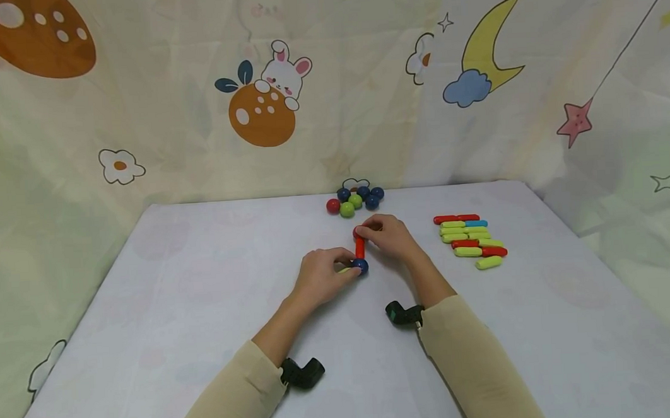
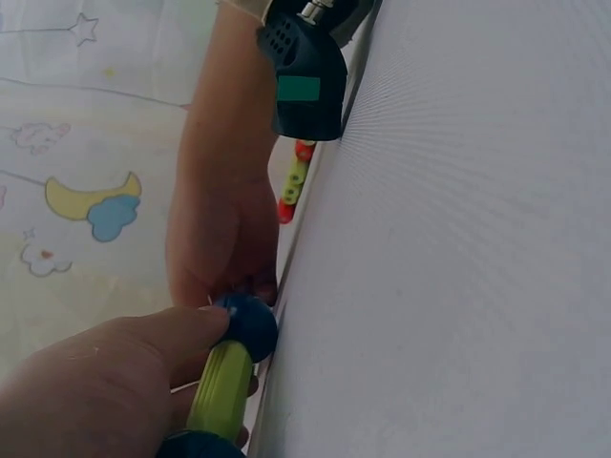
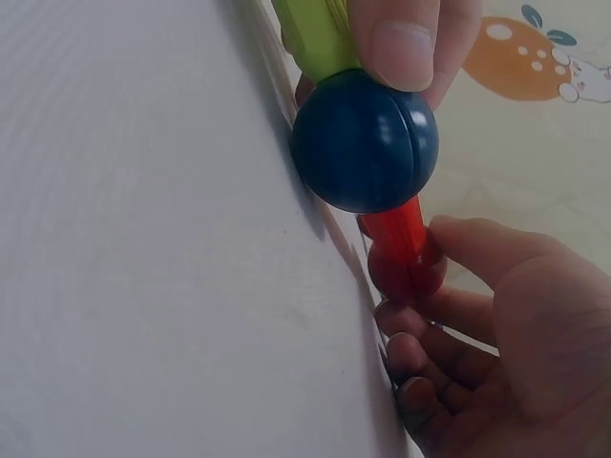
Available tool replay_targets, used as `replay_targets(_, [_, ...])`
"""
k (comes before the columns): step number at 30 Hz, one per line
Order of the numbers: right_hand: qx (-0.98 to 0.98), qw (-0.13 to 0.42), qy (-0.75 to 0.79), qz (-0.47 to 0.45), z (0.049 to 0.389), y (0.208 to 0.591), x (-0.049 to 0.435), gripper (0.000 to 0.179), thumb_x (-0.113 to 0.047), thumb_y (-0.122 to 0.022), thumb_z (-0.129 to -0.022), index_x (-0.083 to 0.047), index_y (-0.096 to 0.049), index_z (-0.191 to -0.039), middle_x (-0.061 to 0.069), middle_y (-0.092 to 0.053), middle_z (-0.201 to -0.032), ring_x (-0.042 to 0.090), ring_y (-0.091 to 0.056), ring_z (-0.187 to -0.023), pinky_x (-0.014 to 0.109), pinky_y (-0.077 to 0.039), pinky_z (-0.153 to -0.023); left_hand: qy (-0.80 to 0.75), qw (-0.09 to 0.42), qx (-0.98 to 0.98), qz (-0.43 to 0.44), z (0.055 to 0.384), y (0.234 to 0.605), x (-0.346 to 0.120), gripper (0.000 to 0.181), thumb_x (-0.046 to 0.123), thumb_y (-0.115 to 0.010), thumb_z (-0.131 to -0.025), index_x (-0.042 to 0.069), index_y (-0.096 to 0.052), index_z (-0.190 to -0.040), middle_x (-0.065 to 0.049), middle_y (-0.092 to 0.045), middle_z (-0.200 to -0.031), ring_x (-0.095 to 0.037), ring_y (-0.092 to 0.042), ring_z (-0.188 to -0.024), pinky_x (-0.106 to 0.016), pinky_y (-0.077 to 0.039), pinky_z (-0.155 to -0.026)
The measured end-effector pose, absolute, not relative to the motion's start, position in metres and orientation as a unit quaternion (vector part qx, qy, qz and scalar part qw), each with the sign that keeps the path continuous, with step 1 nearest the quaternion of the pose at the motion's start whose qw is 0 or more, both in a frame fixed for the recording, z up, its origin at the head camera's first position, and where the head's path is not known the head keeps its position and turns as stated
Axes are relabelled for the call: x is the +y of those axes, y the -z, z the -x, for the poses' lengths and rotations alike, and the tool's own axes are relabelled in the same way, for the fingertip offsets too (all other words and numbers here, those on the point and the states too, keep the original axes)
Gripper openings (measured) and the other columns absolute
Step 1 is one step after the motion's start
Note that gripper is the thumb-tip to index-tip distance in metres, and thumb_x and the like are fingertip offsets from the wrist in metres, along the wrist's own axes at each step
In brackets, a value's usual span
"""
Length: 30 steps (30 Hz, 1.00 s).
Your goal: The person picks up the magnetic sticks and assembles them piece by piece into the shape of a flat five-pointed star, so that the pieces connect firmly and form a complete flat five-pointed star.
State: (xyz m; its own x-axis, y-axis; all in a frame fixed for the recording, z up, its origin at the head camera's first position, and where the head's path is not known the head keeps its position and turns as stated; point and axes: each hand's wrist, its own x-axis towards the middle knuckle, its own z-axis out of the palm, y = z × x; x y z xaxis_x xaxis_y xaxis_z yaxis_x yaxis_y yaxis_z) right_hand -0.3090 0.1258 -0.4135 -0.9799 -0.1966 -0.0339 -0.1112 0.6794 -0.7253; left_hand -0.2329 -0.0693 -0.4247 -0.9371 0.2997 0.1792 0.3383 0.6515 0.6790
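Observation:
A small joined piece of balls and rods lies between the hands at the middle of the table. My left hand [image 1: 322, 274] pinches its blue ball [image 3: 358, 143], where a yellow-green rod [image 2: 221, 389] joins a red rod [image 1: 360, 248]. The left wrist view shows another dark blue ball [image 2: 199, 446] at the yellow-green rod's near end, partly cut off. Farther back, my right hand [image 1: 390, 236] holds the red ball [image 3: 409, 274] at the red rod's far end between thumb and fingers. The left fingers hide most of the yellow-green rod in the head view.
Loose blue, green and red balls [image 1: 347, 209] cluster at the table's back edge. To the right lie several yellow-green, red and blue rods [image 1: 467, 252] in rows. A patterned cloth [image 1: 183, 128] hangs behind the white table [image 1: 164, 319].

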Motion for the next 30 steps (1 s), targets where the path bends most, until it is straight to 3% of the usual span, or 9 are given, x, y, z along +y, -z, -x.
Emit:
replay_targets(6, [0.916,0.061,0.389,0.072,0.307,0.411,0.128,0.044,-0.042,-0.063,-0.101,-0.006,-0.069,-0.127,0.014,-0.069,-0.123,0.031,-0.059,-0.116,0.047,-0.052,-0.104,0.351,-0.01,-0.917,0.191,0.235,0.42,-0.074,0.032,0.03,-0.077,-0.093,0.017,-0.076,-0.121,0.001,-0.079,-0.106,-0.021,-0.066,-0.105,-0.045,-0.051,-0.099])
replay_targets(13, [0.917,0.063,0.385,0.085,0.307,0.41,0.13,0.039,-0.038,-0.061,-0.102,-0.009,-0.07,-0.127,0.013,-0.069,-0.12,0.03,-0.059,-0.113,0.044,-0.052,-0.098,0.309,-0.067,-0.917,0.244,0.239,0.414,-0.086,0.044,0.02,-0.077,-0.091,0.018,-0.069,-0.134,-0.002,-0.074,-0.121,-0.022,-0.063,-0.115,-0.046,-0.05,-0.105])
replay_targets(20, [0.918,0.069,0.381,0.085,0.307,0.41,0.132,0.036,-0.036,-0.062,-0.102,-0.011,-0.072,-0.125,0.012,-0.069,-0.117,0.029,-0.058,-0.107,0.039,-0.051,-0.09,0.307,-0.108,-0.913,0.248,0.242,0.408,-0.095,0.05,0.018,-0.081,-0.087,0.018,-0.068,-0.135,0.0,-0.072,-0.123,-0.019,-0.06,-0.112,-0.043,-0.05,-0.104])
replay_targets(30, [0.916,0.083,0.383,0.082,0.304,0.408,0.137,0.037,-0.037,-0.061,-0.102,-0.01,-0.07,-0.126,0.012,-0.069,-0.116,0.026,-0.063,-0.098,0.032,-0.054,-0.083,0.279,-0.095,-0.924,0.246,0.242,0.407,-0.097,0.041,0.011,-0.075,-0.092,0.019,-0.072,-0.132,-0.001,-0.073,-0.127,-0.021,-0.061,-0.115,-0.043,-0.051,-0.103])
